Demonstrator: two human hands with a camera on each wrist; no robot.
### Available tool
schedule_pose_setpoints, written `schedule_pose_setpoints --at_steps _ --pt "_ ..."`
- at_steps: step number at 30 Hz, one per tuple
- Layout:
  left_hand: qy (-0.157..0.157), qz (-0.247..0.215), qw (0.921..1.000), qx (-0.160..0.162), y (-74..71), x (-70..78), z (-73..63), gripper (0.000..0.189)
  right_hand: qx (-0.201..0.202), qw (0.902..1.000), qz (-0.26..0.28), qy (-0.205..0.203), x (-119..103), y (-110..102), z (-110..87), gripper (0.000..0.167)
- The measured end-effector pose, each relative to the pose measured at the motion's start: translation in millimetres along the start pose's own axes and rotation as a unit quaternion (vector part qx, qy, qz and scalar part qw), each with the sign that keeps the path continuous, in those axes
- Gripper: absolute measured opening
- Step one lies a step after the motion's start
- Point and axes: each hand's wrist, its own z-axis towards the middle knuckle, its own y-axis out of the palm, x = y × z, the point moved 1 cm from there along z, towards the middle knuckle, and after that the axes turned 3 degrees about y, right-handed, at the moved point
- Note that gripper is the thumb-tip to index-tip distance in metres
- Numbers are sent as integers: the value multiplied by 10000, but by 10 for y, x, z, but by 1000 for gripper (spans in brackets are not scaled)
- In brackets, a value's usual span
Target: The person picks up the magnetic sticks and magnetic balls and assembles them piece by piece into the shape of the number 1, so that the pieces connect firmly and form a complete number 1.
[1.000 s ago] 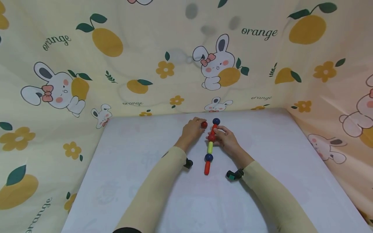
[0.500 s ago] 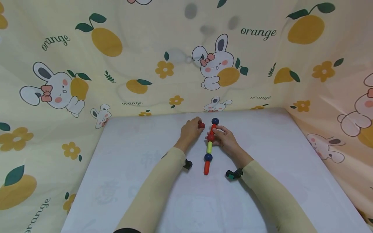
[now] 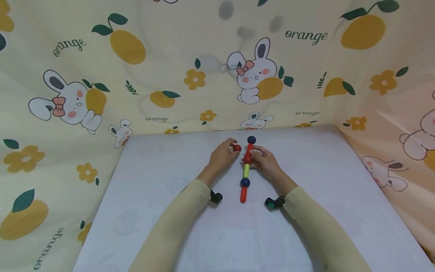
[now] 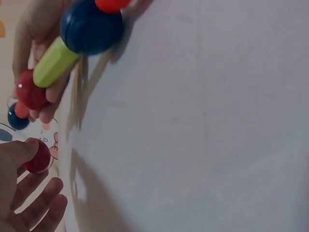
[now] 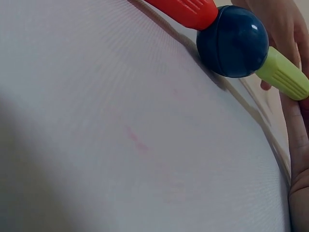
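Observation:
A chain of balls and rods (image 3: pixel 246 170) runs toward the viewer: a blue ball (image 3: pixel 251 139) at the far end, then a red rod, a red ball, a yellow-green rod (image 4: pixel 55 63), a blue ball (image 5: pixel 232 41) and a red rod (image 5: pixel 186 10). My right hand (image 3: pixel 268 163) grips it near the upper red rod and red ball. Just left of the chain, my left hand (image 3: pixel 221 155) pinches a loose red ball (image 4: pixel 38 156) between thumb and index finger; its other fingers are spread in the left wrist view. This ball stands apart from the chain.
The white tabletop (image 3: pixel 153 211) lies under both hands. A patterned cloth (image 3: pixel 190 45) with rabbits and oranges rises at the back and sides. Small black devices sit at the left wrist (image 3: pixel 215 197) and right wrist (image 3: pixel 274 203).
The left hand has turned slightly and its forearm has shifted a little left and toward the viewer, still pinching the red ball. The right hand keeps its hold on the chain.

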Motion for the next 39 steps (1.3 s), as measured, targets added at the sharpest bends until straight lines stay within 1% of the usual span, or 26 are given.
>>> schedule_pose_setpoints --at_steps 2,5,11,16,23,31,34,36,39 --pt "24 -56 10000 4 -11 -5 -47 44 71 10000 -36 14 1 4 3 47" --pt "0 -161 9999 -24 -36 -19 -118 43 133 9999 -60 52 -2 6 8 48" --pt "11 -591 9982 -46 -125 -30 -270 41 102 9999 17 46 -29 22 23 52" --pt "102 -751 9970 -158 -181 -40 -387 41 112 9999 30 71 -55 31 31 54" --pt "168 -1047 9938 -345 -191 -117 -558 39 86 9999 -44 104 -51 21 58 51" --pt "56 -1161 9916 -575 -181 -108 -764 39 132 9998 15 160 -68 39 48 50" --pt "16 -1118 9914 -687 -186 -91 -845 38 155 9996 67 205 -72 46 49 52" --pt "10 -1087 9909 -793 -194 -77 -902 37 172 9996 93 222 -74 49 49 53" --pt "79 -1053 9901 -928 -204 -59 -985 37 198 9995 103 224 -76 55 52 53"
